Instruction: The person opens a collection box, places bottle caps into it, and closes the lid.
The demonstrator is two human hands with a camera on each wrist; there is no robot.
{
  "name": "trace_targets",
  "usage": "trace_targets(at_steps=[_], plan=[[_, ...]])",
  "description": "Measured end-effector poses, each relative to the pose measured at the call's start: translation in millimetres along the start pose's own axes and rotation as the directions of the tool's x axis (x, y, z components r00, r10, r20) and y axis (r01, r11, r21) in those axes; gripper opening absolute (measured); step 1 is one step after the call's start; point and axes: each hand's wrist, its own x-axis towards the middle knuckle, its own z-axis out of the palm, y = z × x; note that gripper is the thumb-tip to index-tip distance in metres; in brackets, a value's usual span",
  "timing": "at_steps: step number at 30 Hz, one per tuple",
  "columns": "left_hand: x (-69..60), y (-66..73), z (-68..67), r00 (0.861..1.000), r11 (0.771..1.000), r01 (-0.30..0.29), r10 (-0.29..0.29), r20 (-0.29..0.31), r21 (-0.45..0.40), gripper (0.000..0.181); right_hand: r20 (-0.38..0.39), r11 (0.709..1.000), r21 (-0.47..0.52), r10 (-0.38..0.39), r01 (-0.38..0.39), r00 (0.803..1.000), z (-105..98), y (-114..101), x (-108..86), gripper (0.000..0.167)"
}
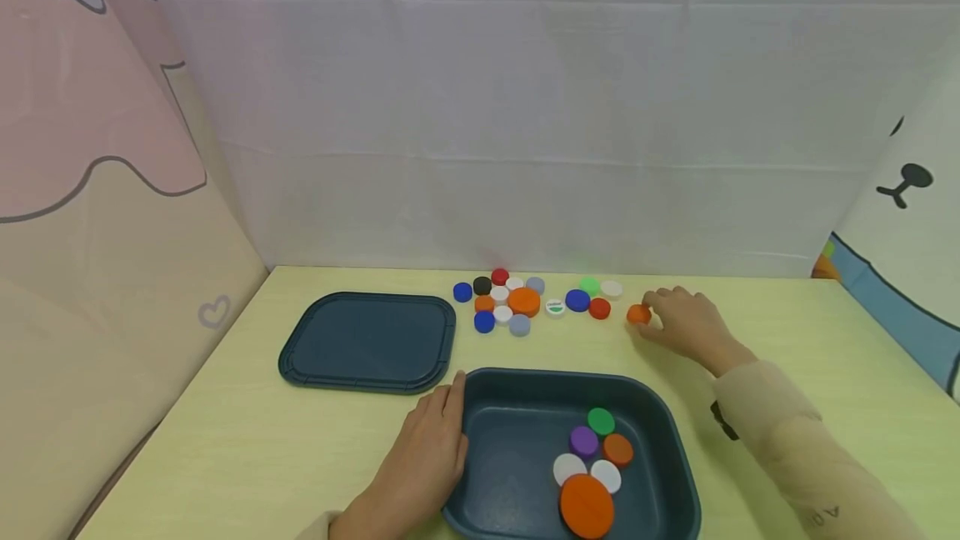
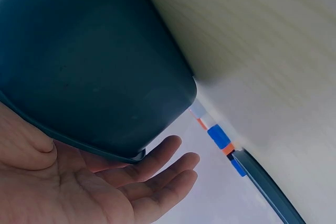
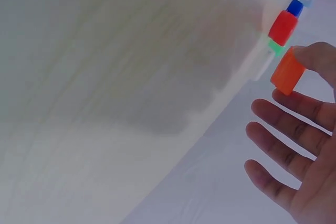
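My right hand [image 1: 688, 325] pinches a small orange bottle cap [image 3: 288, 71] between thumb and index finger, the other fingers spread apart, at the right of the loose caps. With fingers fairly straight, my left hand [image 1: 422, 455] rests against the left rim of a dark blue-green plastic container [image 1: 517, 423]. Inside that container, toward its right side, lie a large orange cap [image 1: 587, 507], a purple cap [image 1: 583, 442], a green cap [image 1: 601, 421], a smaller orange cap [image 1: 618, 450] and two white caps. The left wrist view shows the container's outer wall [image 2: 100, 72] above the left fingers.
A dark lid [image 1: 367, 342] lies flat to the left of the container. Behind it and to the right, several caps in blue, black, white, red, grey and orange [image 1: 524, 302] form a cluster near the back wall. A red cap [image 1: 599, 308] lies among several others further right.
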Motion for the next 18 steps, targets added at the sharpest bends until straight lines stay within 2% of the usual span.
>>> trace_targets(at_steps=[9, 18], plan=[[-0.8, 1.4, -3.0, 1.0, 1.0, -0.004, 0.004, -0.005, -0.003, 0.055, -0.104, 0.997, -0.049, -0.067, 0.062, 0.992, -12.6, -17.4, -22.9, 0.027], [-0.7, 1.2, -2.3, 1.0, 1.0, -0.014, 0.014, -0.013, -0.008, 0.055, -0.245, 0.989, -0.086, -0.135, 0.117, 0.96, -32.1, -41.9, -43.9, 0.029]])
